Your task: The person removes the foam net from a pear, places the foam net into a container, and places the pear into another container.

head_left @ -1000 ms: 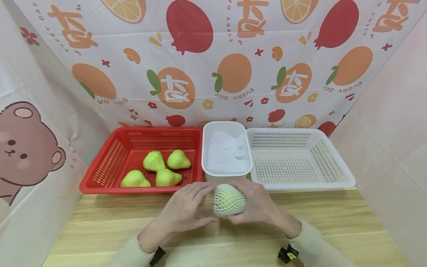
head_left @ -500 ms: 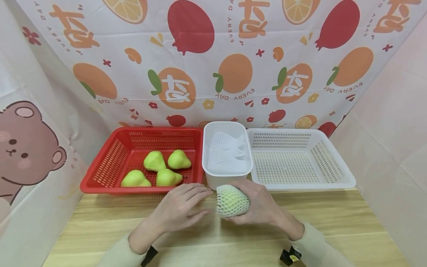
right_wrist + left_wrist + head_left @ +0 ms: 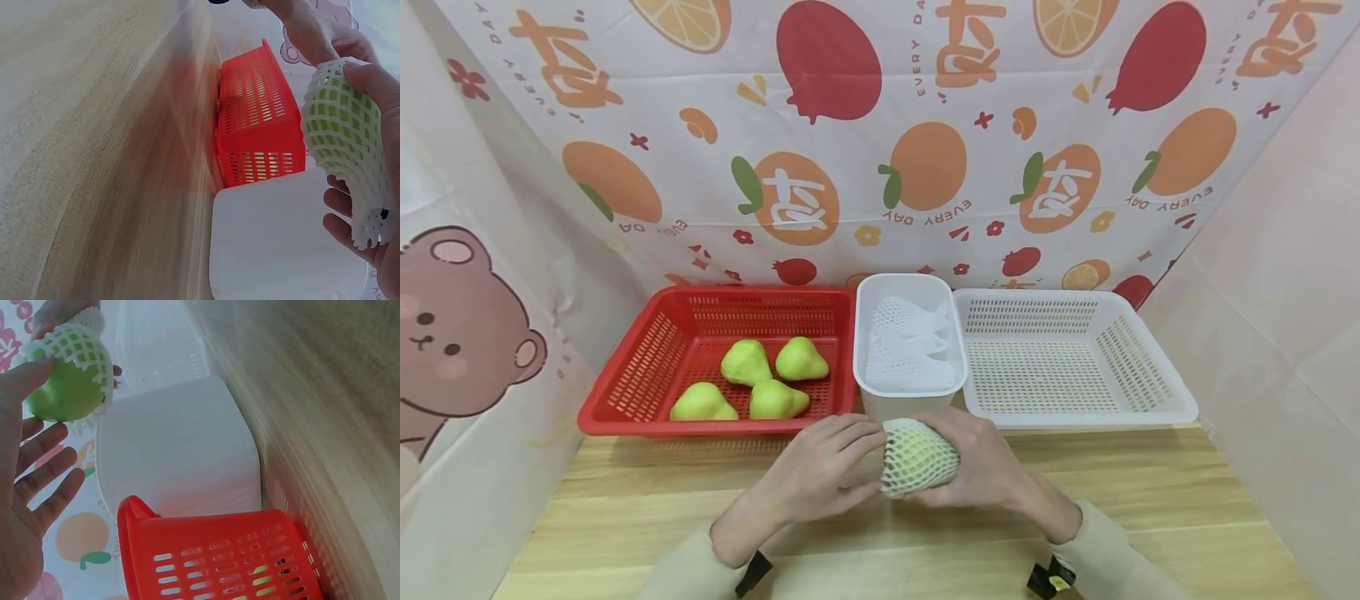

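Note:
My right hand point(image 3: 981, 462) grips a green pear wrapped in a white foam net point(image 3: 921, 458), held over the table in front of the white tub. In the right wrist view the net point(image 3: 340, 125) covers most of the pear and narrows to a loose, gathered end by the palm. Bare green skin of the pear point(image 3: 65, 394) shows at its left end in the left wrist view. There, my left hand point(image 3: 820, 467) has its thumb tip on the pear near the net's edge, its other fingers loosely extended below.
A red basket point(image 3: 625, 408) at the left holds several green pears point(image 3: 778, 400). The white tub point(image 3: 868, 333) in the middle contains foam nets point(image 3: 906, 346). At the right stands a white basket point(image 3: 1075, 417). A printed cloth point(image 3: 865, 192) hangs behind them.
My left hand drew back slightly from the pear, then returned to its left end. My right hand keeps its grip, with the pear shifting only slightly.

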A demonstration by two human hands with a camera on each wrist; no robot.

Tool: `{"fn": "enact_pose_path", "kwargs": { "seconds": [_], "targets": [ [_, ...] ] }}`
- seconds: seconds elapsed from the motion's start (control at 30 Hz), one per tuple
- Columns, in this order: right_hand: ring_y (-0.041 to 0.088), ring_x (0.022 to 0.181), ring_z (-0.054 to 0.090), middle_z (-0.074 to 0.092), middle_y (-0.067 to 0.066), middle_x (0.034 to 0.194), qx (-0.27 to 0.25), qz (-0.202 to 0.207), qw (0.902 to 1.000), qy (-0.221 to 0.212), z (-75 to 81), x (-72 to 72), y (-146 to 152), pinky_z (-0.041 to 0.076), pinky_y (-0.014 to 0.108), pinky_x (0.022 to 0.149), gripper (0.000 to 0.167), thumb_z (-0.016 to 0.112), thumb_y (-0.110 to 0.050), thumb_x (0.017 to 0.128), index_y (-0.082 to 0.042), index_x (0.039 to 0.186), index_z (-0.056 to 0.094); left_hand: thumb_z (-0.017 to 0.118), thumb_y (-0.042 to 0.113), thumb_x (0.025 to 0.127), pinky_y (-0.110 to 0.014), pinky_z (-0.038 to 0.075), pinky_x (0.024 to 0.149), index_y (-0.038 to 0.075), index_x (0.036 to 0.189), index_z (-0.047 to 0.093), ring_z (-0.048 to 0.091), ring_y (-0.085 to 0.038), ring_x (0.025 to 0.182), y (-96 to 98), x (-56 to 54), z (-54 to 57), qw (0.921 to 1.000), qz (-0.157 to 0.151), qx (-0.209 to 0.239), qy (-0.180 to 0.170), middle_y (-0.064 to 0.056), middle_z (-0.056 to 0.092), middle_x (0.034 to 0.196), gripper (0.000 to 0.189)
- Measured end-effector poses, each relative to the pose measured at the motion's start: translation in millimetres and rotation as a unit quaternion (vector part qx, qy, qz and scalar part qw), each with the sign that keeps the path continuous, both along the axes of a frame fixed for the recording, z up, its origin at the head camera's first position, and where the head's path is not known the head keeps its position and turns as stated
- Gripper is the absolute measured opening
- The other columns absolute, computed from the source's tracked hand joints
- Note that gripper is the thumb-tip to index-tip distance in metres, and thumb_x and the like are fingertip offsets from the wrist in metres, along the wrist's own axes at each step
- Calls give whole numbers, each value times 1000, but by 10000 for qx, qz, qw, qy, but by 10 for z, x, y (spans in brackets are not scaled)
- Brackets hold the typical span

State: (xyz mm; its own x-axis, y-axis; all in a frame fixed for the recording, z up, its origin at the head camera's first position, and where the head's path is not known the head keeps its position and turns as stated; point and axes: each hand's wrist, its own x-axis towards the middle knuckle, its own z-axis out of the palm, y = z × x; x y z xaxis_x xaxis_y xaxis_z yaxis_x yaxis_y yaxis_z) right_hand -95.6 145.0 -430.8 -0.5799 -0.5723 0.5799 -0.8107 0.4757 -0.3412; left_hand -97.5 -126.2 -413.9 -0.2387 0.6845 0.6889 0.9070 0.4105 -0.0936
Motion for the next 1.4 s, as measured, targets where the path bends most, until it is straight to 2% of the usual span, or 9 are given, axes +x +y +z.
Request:
{"fn": "enact_pose_path", "kwargs": {
  "seconds": [0.27,0.5,0.73,0.97,1.17,1.4],
  "targets": [
    [9,97,71,76,-2,114,31,52,9999,100,1,0,-12,60,21,84,91,98,-54,62,-12,135,65,96,38,62,-33,62,92,7,120,70,71,-19,106,24,-7,-4,9992,225,-275,-209,-4,74,114,71],
    [10,94,71,77,0,111,198,84,9995,241,20,4,-46,58,19,82,98,101,-52,54,-10,135,66,96,48,57,-31,62,90,8,119,69,69,-18,105,66,-11,8,9980,375,-447,-239,-2,73,113,79],
    [9,97,71,77,0,113,452,4,9990,54,83,24,-50,59,19,83,101,101,-56,53,-11,136,66,96,59,51,-30,61,87,9,117,69,69,-17,100,86,-9,20,9975,506,-464,-187,-1,74,109,87],
    [7,95,70,77,-3,110,560,-116,9984,-48,147,42,7,58,19,80,91,100,-56,57,-15,133,69,95,55,50,-29,61,83,8,117,69,69,-17,97,49,-29,35,9987,448,-210,-131,-2,75,110,86],
    [6,92,70,77,-3,107,689,-129,9975,40,185,42,41,58,19,79,81,97,-54,64,-15,129,71,95,56,53,-29,61,82,8,121,69,68,-15,96,-1,-30,77,9989,424,-125,-178,-1,75,109,87],
    [6,86,69,78,-3,103,783,-141,9967,173,216,22,88,57,18,76,73,100,-46,62,-14,122,74,95,59,54,-30,61,82,9,125,70,69,-14,96,-63,-42,121,9987,459,2,-233,1,74,108,90]
  ]
}}
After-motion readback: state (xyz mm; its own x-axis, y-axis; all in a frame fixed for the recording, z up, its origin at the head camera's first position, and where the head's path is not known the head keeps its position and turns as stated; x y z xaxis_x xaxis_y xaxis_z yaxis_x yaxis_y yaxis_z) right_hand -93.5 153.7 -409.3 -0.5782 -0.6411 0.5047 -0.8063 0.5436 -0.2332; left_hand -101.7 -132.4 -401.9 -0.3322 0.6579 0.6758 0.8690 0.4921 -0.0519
